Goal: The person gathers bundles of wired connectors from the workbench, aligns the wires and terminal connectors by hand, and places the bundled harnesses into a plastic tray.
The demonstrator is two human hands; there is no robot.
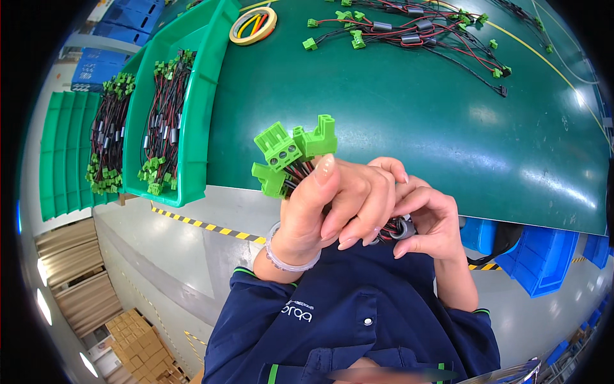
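My left hand [332, 205] grips a bundle of red and black wires just below their green plastic connectors [291, 150], which stick up above my thumb. My right hand [428, 221] closes on the lower part of the same bundle, where a grey ring-shaped core [404, 228] shows between the fingers. Both hands are held close to my chest, over the near edge of the green table [396, 115]. A clear bead bracelet sits on my left wrist.
Two green bins [195, 128] at the left hold several wire harnesses with green connectors. More harnesses [416, 32] lie spread at the table's far side, next to a roll of tape [253, 25]. Blue bins [543, 256] stand under the table at right; cardboard boxes [137, 342] sit on the floor.
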